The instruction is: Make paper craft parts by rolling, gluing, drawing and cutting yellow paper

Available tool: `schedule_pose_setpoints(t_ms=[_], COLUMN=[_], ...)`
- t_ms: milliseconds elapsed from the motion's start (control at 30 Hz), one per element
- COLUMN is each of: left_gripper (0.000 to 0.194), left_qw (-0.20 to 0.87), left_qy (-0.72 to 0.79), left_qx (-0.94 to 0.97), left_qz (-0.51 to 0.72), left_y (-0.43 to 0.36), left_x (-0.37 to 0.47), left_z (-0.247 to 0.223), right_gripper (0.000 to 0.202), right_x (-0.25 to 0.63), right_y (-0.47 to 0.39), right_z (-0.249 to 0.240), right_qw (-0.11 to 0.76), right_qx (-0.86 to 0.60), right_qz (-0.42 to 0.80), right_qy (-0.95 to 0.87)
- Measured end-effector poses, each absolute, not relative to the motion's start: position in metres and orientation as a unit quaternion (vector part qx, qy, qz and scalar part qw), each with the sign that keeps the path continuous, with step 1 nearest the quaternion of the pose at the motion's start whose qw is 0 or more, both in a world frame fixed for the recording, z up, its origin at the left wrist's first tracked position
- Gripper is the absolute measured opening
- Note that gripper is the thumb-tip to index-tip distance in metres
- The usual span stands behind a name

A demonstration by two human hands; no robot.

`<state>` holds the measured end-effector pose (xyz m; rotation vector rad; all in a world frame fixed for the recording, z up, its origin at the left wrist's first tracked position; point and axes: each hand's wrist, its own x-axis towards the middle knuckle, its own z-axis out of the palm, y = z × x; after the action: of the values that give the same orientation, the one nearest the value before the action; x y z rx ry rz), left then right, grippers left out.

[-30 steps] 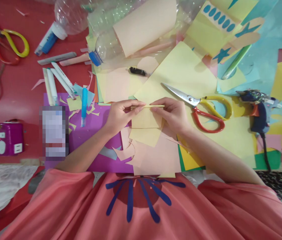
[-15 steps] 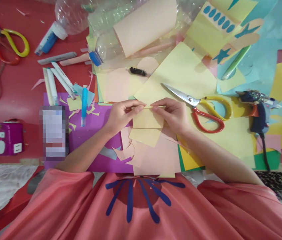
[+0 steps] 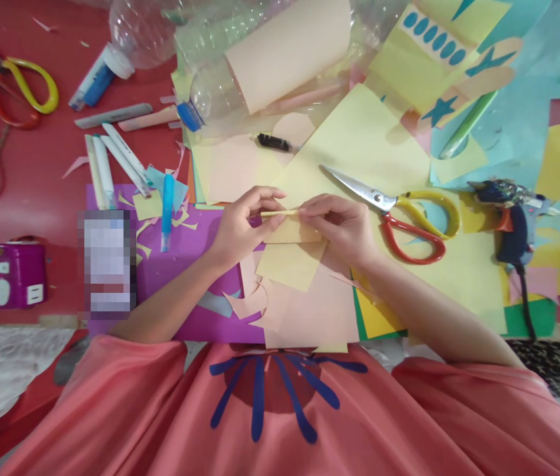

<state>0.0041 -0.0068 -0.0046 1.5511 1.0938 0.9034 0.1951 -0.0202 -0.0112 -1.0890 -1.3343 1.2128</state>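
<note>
Box (image 3: 14, 274): purple, with a white apple shape; lower left of the frame.
Left scissors (image 3: 30, 84): yellow and red handles; upper left.
White markers (image 3: 123, 158): a loose group, upper left.
Phone (image 3: 108, 264): screen blurred; left of the frame, at the edge of the purple sheet (image 3: 200, 327).
Blue pen (image 3: 166, 215): upright in the frame, left of centre.
Bottle (image 3: 215, 92): clear, blue cap; top centre.
Left hand (image 3: 240, 228): centre; fingers parted, forefinger clear of the paper, thumb at its rolled edge.
Paper (image 3: 293, 231): pale yellow, its far edge rolled into a thin tube; centre of the frame, between the hands, above a loose yellow piece (image 3: 289, 270) and a pink sheet (image 3: 317, 317).
Right hand (image 3: 344, 225): right of centre; thumb and forefinger pinching the right part of the rolled edge.
Right scissors (image 3: 399, 211): one handle yellow, one red; right of centre, near the right hand, blades pointing to upper left, on a large yellow sheet (image 3: 463, 291).
Glue gun (image 3: 520, 231): dark blue, cord trailing to lower right; right of the frame.
</note>
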Motion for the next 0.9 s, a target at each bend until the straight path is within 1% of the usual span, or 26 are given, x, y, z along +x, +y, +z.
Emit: schedule_pose_setpoints(t_ms=[133,267,367,533,700,900], left_gripper=[0.03,0.022,0.018,0.02,0.025,0.019], left_qw=[0.476,0.466,0.46,0.47,0.494,0.484], left_qy=[0.462,0.46,0.454,0.45,0.464,0.472], left_qx=[0.662,0.667,0.666,0.664,0.643,0.637], left_qz=[0.348,0.356,0.372,0.368,0.356,0.371], left_y=[-0.0079,-0.0076,-0.0072,-0.007,-0.0061,-0.0067], left_x=[0.0043,0.0052,0.0052,0.0054,0.0057,0.0057], left_z=[-0.003,-0.0001,0.0005,-0.0023,-0.0014,0.0001], right_gripper=[0.011,0.008,0.015,0.004,0.003,0.005], right_x=[0.1949,0.1954,0.1958,0.1952,0.195,0.1942], right_y=[-0.0213,-0.0214,-0.0207,-0.0204,-0.0212,-0.0214], right_z=[-0.0102,-0.0075,-0.0046,-0.0024,-0.0043,-0.0032], right_qw=[0.491,0.471,0.446,0.448,0.457,0.463], right_qx=[-0.447,-0.458,-0.488,-0.501,-0.513,-0.511], right_qz=[0.503,0.513,0.528,0.521,0.5,0.477], right_qy=[-0.554,-0.552,-0.532,-0.526,-0.527,-0.545])
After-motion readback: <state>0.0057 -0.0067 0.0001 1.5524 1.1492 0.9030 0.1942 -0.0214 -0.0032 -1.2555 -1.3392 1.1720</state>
